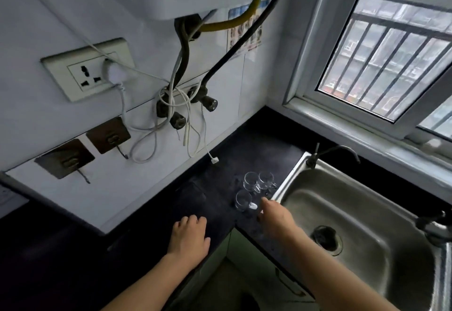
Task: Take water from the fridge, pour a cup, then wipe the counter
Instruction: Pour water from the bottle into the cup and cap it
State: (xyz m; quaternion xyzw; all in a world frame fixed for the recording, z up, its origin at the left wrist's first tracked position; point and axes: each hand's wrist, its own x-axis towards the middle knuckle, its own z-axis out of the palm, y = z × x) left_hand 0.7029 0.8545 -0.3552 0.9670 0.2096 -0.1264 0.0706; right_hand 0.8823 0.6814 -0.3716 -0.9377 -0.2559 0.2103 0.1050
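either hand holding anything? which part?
Right hand pinches the handle of the nearest glass cup, though contact is hard to confirm. Left hand lies flat on the counter, empty.

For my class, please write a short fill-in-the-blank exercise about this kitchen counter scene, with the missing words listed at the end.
1. ____ clear glass cups stand on the dark counter.
2. The right hand reaches for the handle of the cup nearest the ____ edge of the counter.
3. The left hand rests palm ____ on the counter.
4. The cups stand just to the left of the metal ____.

Missing words: three; front; down; sink
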